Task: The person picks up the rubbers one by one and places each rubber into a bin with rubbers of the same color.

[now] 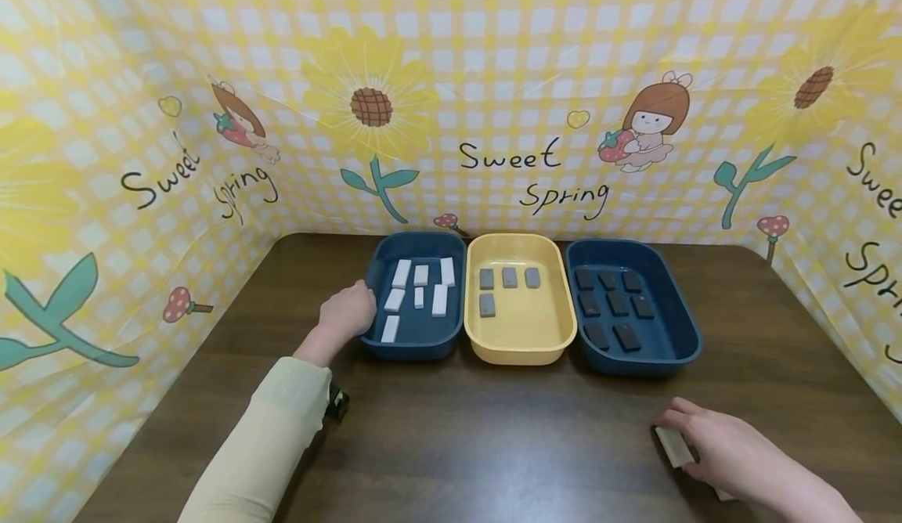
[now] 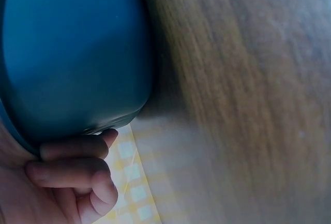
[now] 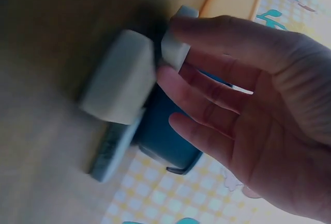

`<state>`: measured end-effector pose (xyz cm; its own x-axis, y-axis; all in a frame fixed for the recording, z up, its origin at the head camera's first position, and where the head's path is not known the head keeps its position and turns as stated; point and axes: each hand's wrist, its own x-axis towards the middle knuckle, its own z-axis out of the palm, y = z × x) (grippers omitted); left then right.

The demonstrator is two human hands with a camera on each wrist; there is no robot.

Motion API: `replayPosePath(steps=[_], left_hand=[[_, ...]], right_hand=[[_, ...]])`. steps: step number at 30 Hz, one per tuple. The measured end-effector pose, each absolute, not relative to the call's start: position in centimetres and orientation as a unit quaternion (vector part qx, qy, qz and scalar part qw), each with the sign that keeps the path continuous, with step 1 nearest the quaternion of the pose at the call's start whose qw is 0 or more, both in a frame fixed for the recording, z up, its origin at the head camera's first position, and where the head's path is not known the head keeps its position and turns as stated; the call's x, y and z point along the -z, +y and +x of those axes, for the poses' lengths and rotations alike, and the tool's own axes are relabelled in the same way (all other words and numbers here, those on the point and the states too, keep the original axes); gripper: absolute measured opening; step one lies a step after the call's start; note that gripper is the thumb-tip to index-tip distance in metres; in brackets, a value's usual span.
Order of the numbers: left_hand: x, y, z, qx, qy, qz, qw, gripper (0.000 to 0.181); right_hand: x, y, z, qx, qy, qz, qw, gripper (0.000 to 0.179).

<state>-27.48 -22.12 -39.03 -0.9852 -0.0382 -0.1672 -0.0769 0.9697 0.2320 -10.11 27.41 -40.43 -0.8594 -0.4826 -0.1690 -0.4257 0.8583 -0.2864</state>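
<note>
At the left blue bin (image 1: 416, 348), my left hand (image 1: 348, 310) holds the left side, its fingers (image 2: 72, 172) curled against the outer wall in the left wrist view. White rectangular blocks (image 1: 440, 301) lie spread inside this bin. My right hand (image 1: 733, 449) is low over the table at the front right, pinching a pale rectangular block (image 1: 674, 446) between thumb and fingers. Beside those fingertips in the right wrist view are another pale block (image 3: 121, 79) and a narrow greyish one (image 3: 114, 154); the palm partly hides them from above.
A yellow bin (image 1: 521, 355) stands in the middle with several grey blocks (image 1: 487, 305). To its right is another blue bin (image 1: 637, 365) holding several dark blocks (image 1: 618, 304). Behind the wooden table (image 1: 493, 437) hangs a checked yellow cloth (image 1: 486, 77), which also covers both sides.
</note>
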Motion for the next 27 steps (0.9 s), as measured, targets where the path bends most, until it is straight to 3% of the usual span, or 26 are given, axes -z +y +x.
replayPosePath(steps=[8,20,27], left_hand=[[39.1,-22.3,-27.3,-0.119,0.989,-0.031,0.079,0.049],[39.0,-22.2,-27.3,-0.121,0.988,-0.032,0.085,0.051],[38.9,-22.0,-27.3,-0.116,0.989,-0.032,0.083,0.047]], right_hand=[[37.7,25.3,-10.9,0.122,0.949,-0.278,0.08,0.045],[33.4,19.7,-12.6,0.119,0.921,-0.371,-0.023,0.043],[33.0,15.6,-14.8,0.143,0.906,-0.396,-0.031,0.045]])
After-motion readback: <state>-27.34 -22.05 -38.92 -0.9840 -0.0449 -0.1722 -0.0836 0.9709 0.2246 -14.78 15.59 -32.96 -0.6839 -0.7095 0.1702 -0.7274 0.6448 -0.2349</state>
